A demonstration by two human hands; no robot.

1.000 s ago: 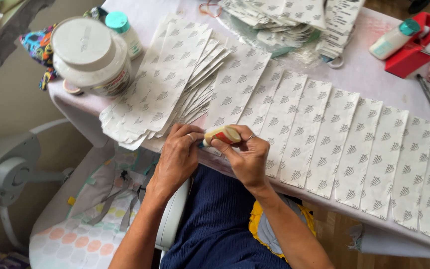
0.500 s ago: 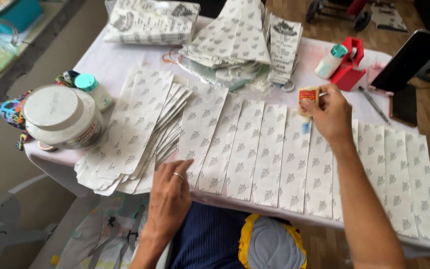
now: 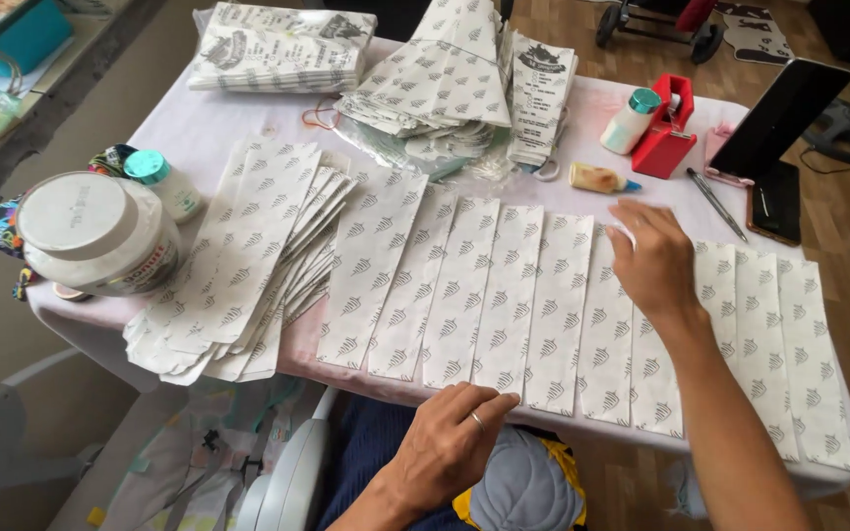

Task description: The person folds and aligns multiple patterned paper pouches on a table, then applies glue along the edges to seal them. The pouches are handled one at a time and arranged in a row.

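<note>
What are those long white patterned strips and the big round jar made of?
The strips look like thin matte paper: flat, creased at the edges, lying overlapped. The jar seems smooth white plastic, with a faint sheen on its lid. The right hand presses on one strip.

Glue tube [image 3: 600,178] behind paper bags [image 3: 504,295]

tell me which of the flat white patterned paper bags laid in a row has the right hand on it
The flat white patterned paper bag sixth from the left in the overlapping row: the right hand presses its top end. The other bags lie untouched.
</note>
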